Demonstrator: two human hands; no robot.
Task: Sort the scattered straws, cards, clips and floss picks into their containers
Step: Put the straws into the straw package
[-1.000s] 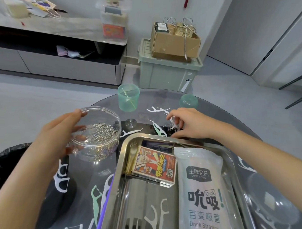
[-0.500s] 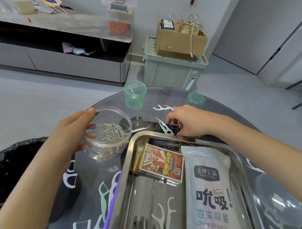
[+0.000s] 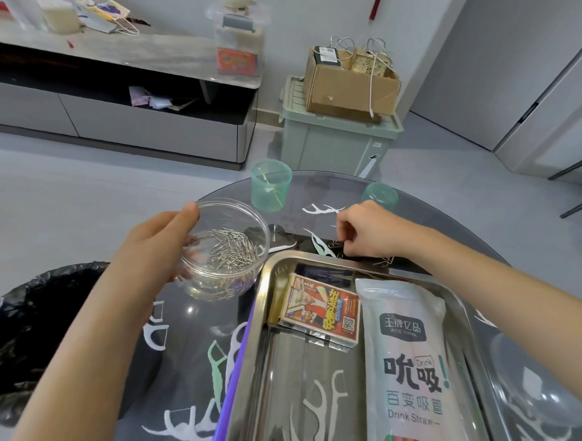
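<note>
Left hand (image 3: 158, 244) was gripping the bowl (image 3: 228, 255), right hand (image 3: 372, 234) pinching loose clips (image 3: 337, 244) just past the tray's (image 3: 262, 307) far rim, so the bowl sat close on its left.

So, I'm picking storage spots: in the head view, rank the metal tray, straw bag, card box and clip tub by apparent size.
1. metal tray
2. straw bag
3. clip tub and card box look alike; the left hand holds the tub, so ranking is unsure.
</note>
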